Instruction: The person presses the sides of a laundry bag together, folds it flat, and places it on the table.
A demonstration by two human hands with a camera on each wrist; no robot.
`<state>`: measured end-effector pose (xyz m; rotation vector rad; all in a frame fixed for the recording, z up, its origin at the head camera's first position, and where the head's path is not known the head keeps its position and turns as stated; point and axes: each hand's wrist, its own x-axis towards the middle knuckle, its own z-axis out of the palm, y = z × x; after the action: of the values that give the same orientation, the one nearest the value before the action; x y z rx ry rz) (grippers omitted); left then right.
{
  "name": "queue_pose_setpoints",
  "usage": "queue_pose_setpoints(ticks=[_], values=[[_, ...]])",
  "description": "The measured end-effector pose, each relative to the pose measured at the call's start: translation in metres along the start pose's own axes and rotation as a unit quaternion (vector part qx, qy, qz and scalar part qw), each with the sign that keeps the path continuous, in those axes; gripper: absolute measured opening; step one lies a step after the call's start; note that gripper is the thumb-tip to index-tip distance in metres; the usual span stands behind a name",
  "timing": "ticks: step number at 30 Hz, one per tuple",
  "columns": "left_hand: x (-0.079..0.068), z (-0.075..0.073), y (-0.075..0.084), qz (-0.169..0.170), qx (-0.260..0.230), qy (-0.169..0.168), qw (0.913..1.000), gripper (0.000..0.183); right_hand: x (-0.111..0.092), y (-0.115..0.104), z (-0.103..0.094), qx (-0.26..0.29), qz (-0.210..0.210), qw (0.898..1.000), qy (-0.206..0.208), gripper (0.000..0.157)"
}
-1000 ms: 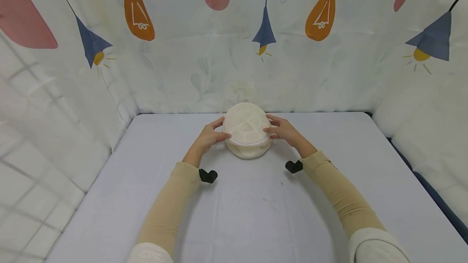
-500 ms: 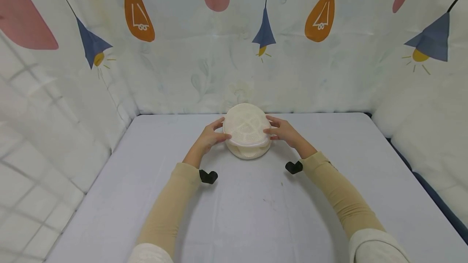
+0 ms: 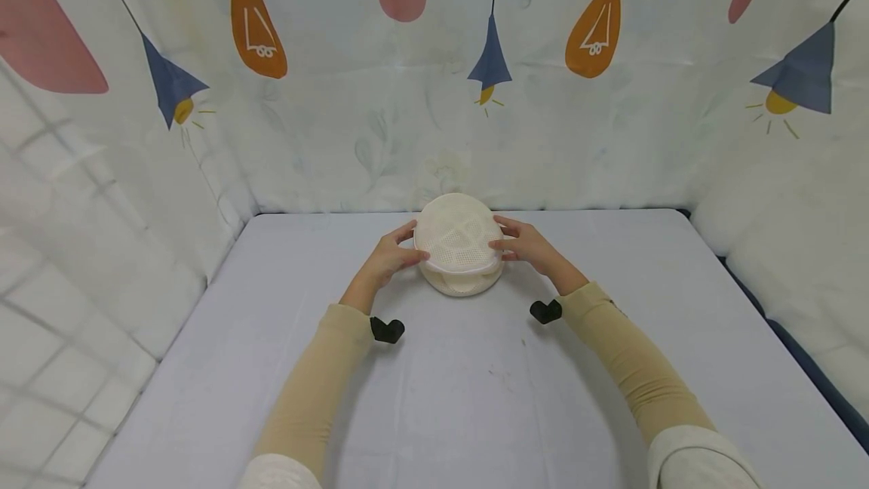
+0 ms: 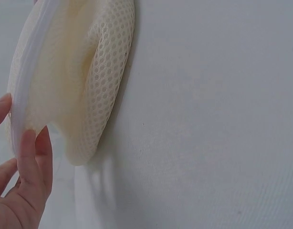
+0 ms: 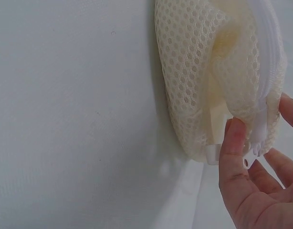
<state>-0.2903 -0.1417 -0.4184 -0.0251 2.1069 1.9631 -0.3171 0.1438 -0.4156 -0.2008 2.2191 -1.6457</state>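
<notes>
A round cream mesh laundry bag (image 3: 456, 236) stands at the far middle of the table, its lower edge on the cloth and its top leaning back. My left hand (image 3: 390, 255) pinches its left edge, thumb on the near side. On the opposite edge, the thumb and fingers of my right hand (image 3: 532, 247) grip the rim. A white zipper band (image 4: 28, 78) runs along the rim in the left wrist view, with slack mesh folds beside it. Close to my right fingers hangs a white zipper pull (image 5: 249, 156). The bag's back face is hidden in the head view.
A white cloth covers the table (image 3: 468, 398). Behind the bag rises a white curtain (image 3: 326, 134) printed with lamps and bulbs, and more curtain hangs at both sides. A small black heart-shaped piece (image 3: 388, 330) sits at each cuff.
</notes>
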Motion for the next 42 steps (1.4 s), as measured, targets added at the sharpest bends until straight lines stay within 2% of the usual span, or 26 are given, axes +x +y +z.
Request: queue_pose_setpoints(ticks=[11,19,28,42], values=[[-0.0009,0.0018,-0.0015,-0.013,0.005,0.006,0.9999,0.086,-0.0016,-0.0001,0.0008,-0.014,0.004,1.0,0.0,0.073],[-0.0012,0.0045,-0.0021,-0.02,0.013,0.013,0.9996,0.086,-0.0009,0.0027,0.0004,0.0,0.012,1.0,-0.004,0.073],[-0.0006,0.0054,-0.0025,-0.027,0.029,0.027,0.9989,0.088,0.0005,0.0008,0.0025,-0.048,0.003,0.999,0.001,0.073],[0.0004,0.007,-0.0033,-0.035,0.052,0.037,0.9973,0.087,0.0075,0.004,0.0034,-0.07,0.018,0.997,0.008,0.074]])
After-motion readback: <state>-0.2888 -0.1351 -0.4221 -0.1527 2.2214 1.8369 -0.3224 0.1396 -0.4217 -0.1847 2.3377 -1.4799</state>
